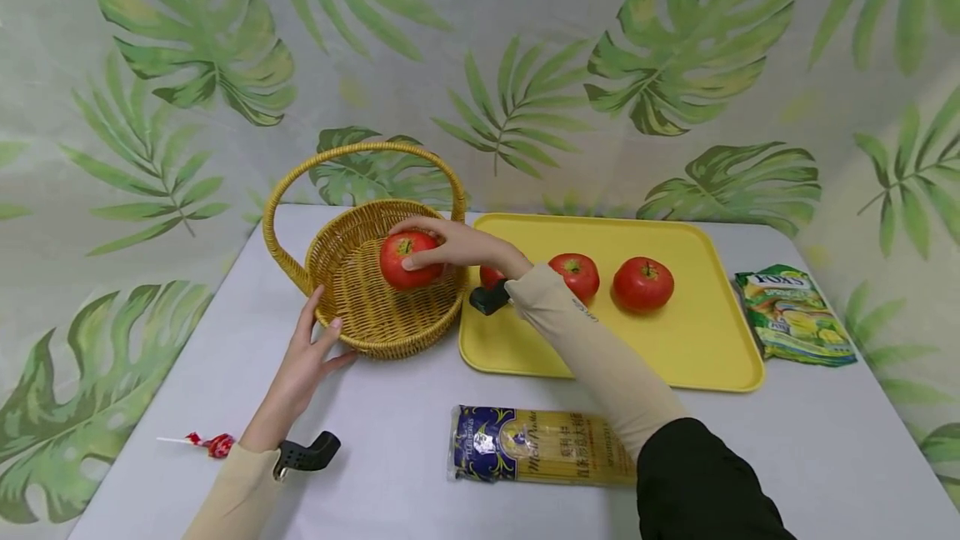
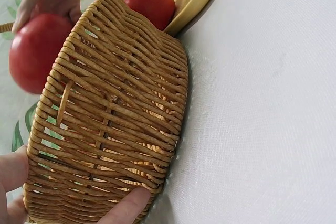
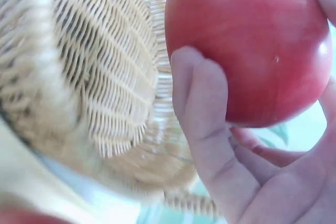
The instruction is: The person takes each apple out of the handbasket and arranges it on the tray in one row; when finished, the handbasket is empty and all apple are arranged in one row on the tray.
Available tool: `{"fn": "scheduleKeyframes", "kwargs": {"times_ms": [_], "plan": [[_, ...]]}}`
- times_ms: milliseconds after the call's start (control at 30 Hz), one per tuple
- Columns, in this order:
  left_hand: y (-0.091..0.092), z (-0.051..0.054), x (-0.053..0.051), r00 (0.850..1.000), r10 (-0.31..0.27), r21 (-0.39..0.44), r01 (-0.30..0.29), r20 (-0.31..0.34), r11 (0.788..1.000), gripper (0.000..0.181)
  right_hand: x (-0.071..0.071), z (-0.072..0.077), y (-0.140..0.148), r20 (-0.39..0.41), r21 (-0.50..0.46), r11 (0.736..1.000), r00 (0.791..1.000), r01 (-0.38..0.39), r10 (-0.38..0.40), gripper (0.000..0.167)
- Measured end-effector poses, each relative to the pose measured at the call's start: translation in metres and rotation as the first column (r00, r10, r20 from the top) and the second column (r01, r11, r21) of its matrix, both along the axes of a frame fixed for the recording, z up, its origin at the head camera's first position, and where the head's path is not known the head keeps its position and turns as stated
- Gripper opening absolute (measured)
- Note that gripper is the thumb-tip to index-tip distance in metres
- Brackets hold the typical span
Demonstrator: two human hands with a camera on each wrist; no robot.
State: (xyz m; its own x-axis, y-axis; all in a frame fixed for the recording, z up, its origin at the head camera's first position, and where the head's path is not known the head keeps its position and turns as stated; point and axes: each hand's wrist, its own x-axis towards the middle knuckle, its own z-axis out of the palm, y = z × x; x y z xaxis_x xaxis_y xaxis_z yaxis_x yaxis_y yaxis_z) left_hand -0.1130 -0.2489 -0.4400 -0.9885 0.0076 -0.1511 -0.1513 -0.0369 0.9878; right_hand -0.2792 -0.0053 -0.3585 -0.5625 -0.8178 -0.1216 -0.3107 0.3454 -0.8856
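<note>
A red apple (image 1: 410, 261) is in my right hand (image 1: 457, 244), held above the right part of a wicker basket (image 1: 367, 344). The right wrist view shows fingers and thumb wrapped about this apple (image 3: 252, 45). My left hand (image 1: 303, 357) touches the basket's front left side, fingers spread. In the left wrist view, fingertips (image 2: 13, 169) meet the rim and another finger lies along the woven wall (image 2: 105, 114). More apples lie on a yellow tray (image 1: 697, 348): one on the right (image 1: 643, 284), one beside it (image 1: 576, 275), and one partly hidden behind my right wrist.
A pack of spaghetti (image 1: 540, 446) lies in front of the tray, its right end under my right sleeve. A green candy bag (image 1: 797, 315) is right of the tray. A red-wrapped lollipop (image 1: 220, 445) lies by my left wrist. The basket's tall handle (image 1: 360, 150) arches up.
</note>
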Motion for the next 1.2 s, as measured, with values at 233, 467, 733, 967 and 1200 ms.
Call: {"fn": "scheduleKeyframes", "kwargs": {"times_ms": [233,467,733,967,1200], "plan": [[0.001,0.001,0.001,1.000,-0.007,0.001,0.007,0.001,1.000,0.069,0.008,0.008,0.046,0.011,0.018,0.999,0.999,0.044,-0.044,0.055],[-0.001,0.003,0.002,1.000,-0.004,0.000,0.004,-0.008,1.000,0.069,0.007,0.005,0.091,-0.008,0.032,0.990,0.991,0.134,-0.134,0.055],[0.001,0.002,0.000,1.000,-0.003,0.005,0.003,-0.008,1.000,0.069,0.003,0.004,0.146,-0.011,0.056,0.965,0.967,0.255,-0.254,0.057],[0.002,0.002,-0.001,1.000,-0.008,-0.001,0.008,-0.009,1.000,0.069,0.007,0.007,0.199,-0.010,0.052,0.930,0.932,0.363,-0.363,0.055],[0.001,0.002,0.000,1.000,-0.014,0.000,0.014,-0.014,1.000,0.069,0.015,0.008,0.253,-0.042,0.037,0.900,0.900,0.435,-0.433,0.054]]}}
